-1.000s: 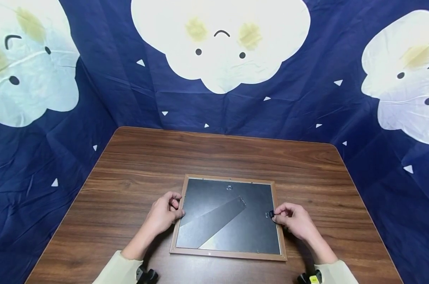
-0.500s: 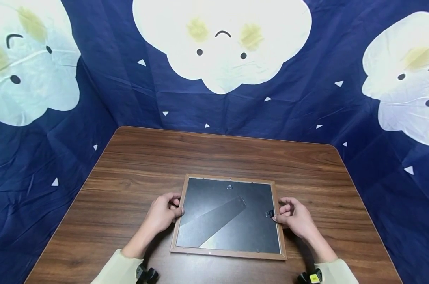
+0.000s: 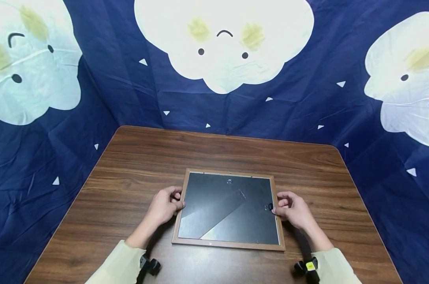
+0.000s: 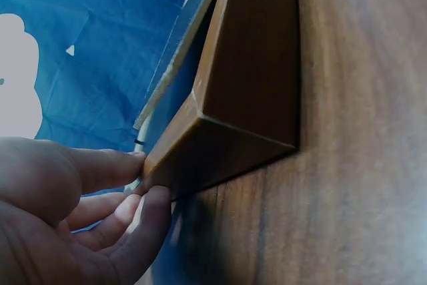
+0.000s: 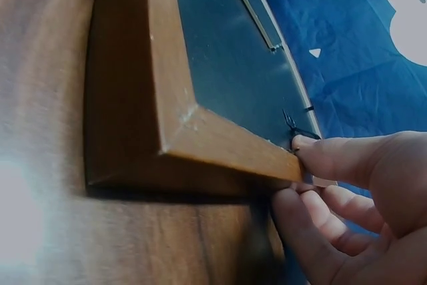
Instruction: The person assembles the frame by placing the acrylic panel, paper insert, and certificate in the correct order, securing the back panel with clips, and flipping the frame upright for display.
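A brown wooden picture frame [image 3: 228, 244] lies back side up, showing its dark backing board [image 3: 214, 213]. On the board are a stand leg [image 3: 214, 211] running diagonally, a small metal hanger [image 3: 230, 181] near the far edge and a black tab [image 3: 270, 206] by the right edge. My left hand [image 3: 165, 205] pinches the frame's left side, thumb on top and fingers curled below, as the left wrist view also shows. At the right side my right hand [image 3: 294, 209] grips the frame likewise, its thumb [image 5: 340, 158] beside the black tab in the right wrist view.
The wood-grain table [image 3: 221, 154] extends around the frame on every side. Dark blue cloth [image 3: 186, 102] with white clouds hangs behind the table and along both sides. Wrist cameras [image 3: 150, 265] are strapped at both cuffs.
The right fingers have left the black tab and now grip the frame's right edge. Both hands and the frame have shifted slightly toward the far side of the table.
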Demonstrator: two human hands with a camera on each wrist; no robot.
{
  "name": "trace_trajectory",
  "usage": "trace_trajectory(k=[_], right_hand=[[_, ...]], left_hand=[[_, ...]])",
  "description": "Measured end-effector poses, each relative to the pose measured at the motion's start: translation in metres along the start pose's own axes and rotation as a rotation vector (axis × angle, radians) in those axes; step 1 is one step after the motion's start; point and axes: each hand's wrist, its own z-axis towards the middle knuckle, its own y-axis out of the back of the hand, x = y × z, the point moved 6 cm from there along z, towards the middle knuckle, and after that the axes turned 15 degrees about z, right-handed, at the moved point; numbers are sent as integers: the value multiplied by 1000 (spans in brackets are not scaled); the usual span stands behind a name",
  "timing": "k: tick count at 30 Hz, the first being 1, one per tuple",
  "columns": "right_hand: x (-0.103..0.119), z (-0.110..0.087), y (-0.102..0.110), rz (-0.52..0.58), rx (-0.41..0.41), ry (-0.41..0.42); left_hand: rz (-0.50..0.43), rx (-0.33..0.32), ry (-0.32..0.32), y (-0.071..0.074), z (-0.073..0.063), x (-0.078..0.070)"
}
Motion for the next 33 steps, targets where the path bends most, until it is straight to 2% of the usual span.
trace_trajectory(k=[8,16,20,27,33], right_hand=[[1,15,3,6,16,-3],[6,28,5,-23,20,10],[7,34,5,-47,13,9],[11,44,6,-77,21,14],[14,51,8,-85,19,4]], left_hand=[[31,-8,-23,1,12,-2],[44,-5,-20,1,25,-5],[78,-18,-33,2,32,-6],[193,-51,-42,5,45,-9],[218,-85,-46,7,56,-13]])
